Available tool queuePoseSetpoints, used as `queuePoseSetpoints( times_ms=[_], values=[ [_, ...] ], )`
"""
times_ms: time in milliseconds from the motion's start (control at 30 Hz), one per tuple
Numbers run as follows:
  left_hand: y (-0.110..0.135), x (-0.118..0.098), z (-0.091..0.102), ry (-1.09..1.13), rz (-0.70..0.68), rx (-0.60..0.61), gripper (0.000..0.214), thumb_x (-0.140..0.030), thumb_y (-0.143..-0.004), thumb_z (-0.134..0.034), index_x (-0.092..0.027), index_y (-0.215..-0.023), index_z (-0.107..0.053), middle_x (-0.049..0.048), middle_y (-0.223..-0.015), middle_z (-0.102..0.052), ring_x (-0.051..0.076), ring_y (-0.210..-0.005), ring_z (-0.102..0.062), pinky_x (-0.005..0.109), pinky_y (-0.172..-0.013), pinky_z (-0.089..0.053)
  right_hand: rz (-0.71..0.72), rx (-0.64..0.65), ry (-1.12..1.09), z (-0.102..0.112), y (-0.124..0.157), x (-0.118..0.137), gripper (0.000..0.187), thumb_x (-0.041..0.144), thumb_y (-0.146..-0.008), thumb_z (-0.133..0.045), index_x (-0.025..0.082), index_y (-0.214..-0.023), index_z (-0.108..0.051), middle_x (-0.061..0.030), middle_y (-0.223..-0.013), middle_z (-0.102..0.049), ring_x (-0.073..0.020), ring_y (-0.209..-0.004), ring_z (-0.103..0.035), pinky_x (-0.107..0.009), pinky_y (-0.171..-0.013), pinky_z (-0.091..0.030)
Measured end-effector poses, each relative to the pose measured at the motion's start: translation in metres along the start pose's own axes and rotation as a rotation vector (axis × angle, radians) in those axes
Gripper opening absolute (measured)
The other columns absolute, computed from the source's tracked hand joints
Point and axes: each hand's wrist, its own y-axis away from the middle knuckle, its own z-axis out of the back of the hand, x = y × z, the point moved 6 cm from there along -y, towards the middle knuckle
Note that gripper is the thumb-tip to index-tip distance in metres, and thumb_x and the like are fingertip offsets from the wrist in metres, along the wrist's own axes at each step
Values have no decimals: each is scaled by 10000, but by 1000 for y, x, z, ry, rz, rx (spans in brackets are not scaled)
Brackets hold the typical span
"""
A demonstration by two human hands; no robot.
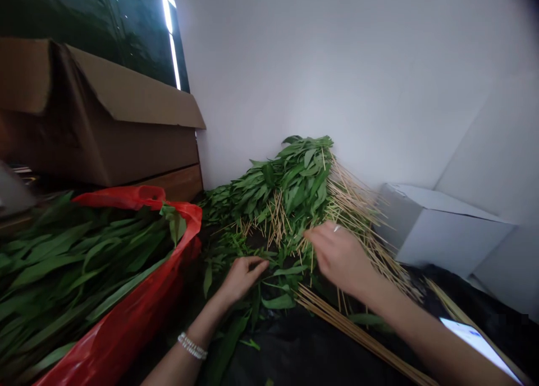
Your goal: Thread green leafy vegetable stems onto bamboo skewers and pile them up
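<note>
In front of me lies a heap of long green leaves (pixel 290 175), with many thin wooden sticks (pixel 357 206) poking out toward the right. My right hand (pixel 339 254), wearing a ring, is at the front of this heap with its fingers pinched together; whatever they hold is too small to make out. Lower and to the left, my left hand (pixel 242 276) hovers over loose leaves, its thumb and fingers drawn close together. Anything between those fingertips cannot be made out. A bundle of bare sticks (pixel 357 335) lies below my right forearm.
At left, a red plastic bag (pixel 138 313) stands open, full of leaves (pixel 84 257). An open cardboard box (pixel 138 133) rises behind it. A white box (pixel 446 228) sits against the wall at right. A lit phone (pixel 475 341) lies on black sheeting (pixel 290 352) near my right forearm.
</note>
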Motion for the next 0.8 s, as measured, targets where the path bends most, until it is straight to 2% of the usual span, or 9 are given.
queuePoseSetpoints(
  times_ms=[67,167,267,400,467,633,800],
  values=[
    [0,-2,-2,-44,-48,7,305,-407,-787,-574,-175,-891,-742,47,-911,-746,242,-850,-660,278,-778,-463,-25,163,-12,-24,14,19,209,71,-834,-443,157,-888,-624,-54,-812,-596,-195,-830,-500,-312,-761,-387],
    [-1,-1,-3,-66,-68,-6,257,-378,-755,-612,-196,-879,-743,51,-909,-748,242,-860,-661,281,-794,-462,-205,399,-11,-57,37,20,190,96,-856,-449,182,-795,-607,-40,-822,-605,-171,-831,-523,-282,-781,-369],
    [-2,2,2,-21,-46,-78,299,-410,-799,-556,-187,-876,-739,56,-889,-747,240,-841,-660,282,-766,-463,-275,496,-4,-77,59,16,207,120,-854,-472,182,-718,-615,-39,-768,-621,-162,-776,-559,-259,-716,-371],
    [-4,6,15,40,-28,-189,411,-441,-866,-447,-154,-764,-722,48,-791,-733,218,-769,-642,268,-713,-447,-337,568,15,-95,84,14,168,144,-821,-530,170,-693,-637,-59,-753,-636,-185,-752,-595,-262,-640,-364],
    [-5,8,19,39,-13,-205,434,-442,-873,-432,-140,-721,-705,44,-742,-717,205,-732,-629,259,-688,-435,-356,588,21,-101,92,15,145,132,-809,-536,171,-715,-639,-59,-769,-641,-188,-738,-605,-264,-624,-361],
    [-3,5,12,-139,-9,-59,405,-477,-834,-487,-146,-706,-682,17,-663,-665,171,-651,-585,238,-599,-381,-435,576,47,-106,98,15,176,107,-845,-471,176,-779,-619,-50,-787,-637,-194,-718,-619,-271,-605,-349],
    [4,-3,7,-412,-51,68,306,-488,-691,-661,-182,-696,-670,18,-735,-657,179,-724,-567,248,-639,-364,-493,546,69,-100,99,11,213,94,-878,-423,189,-779,-586,-33,-762,-625,-187,-729,-619,-269,-603,-333]
  ],
)
